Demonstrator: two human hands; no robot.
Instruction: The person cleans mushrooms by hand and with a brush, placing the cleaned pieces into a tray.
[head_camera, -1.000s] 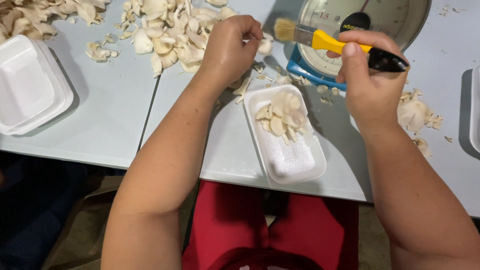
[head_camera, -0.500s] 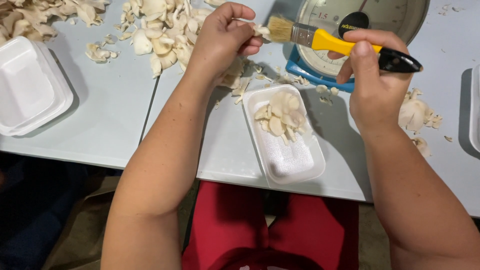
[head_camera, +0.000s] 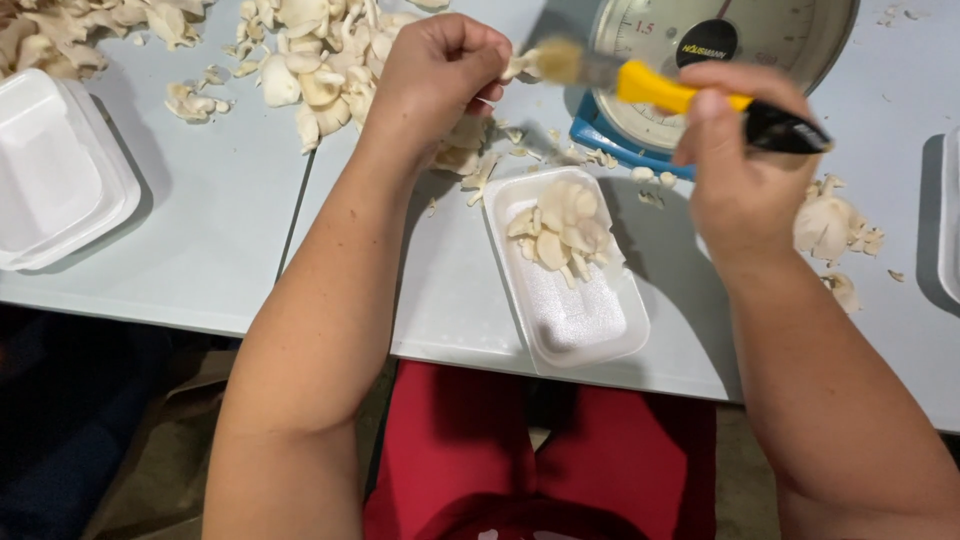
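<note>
My left hand (head_camera: 440, 70) is closed on a small pale mushroom piece (head_camera: 520, 66), held up above the table. My right hand (head_camera: 740, 165) grips a paintbrush (head_camera: 690, 95) with a yellow ferrule and black handle; its blurred bristles touch the mushroom piece. Below both hands lies a white foam tray (head_camera: 575, 310) with several mushroom pieces (head_camera: 562, 230) at its far end. A heap of loose mushrooms (head_camera: 310, 60) lies left of my left hand.
A blue kitchen scale with a round dial (head_camera: 700, 40) stands behind the brush. Stacked empty foam trays (head_camera: 50, 180) sit at the left. More mushrooms (head_camera: 830, 225) lie at the right, beside another tray edge (head_camera: 950, 210). The table's near edge runs above my red-clad lap.
My left hand picked a mushroom piece off the table and raised it. The brush in my right hand moved to it and is blurred with motion.
</note>
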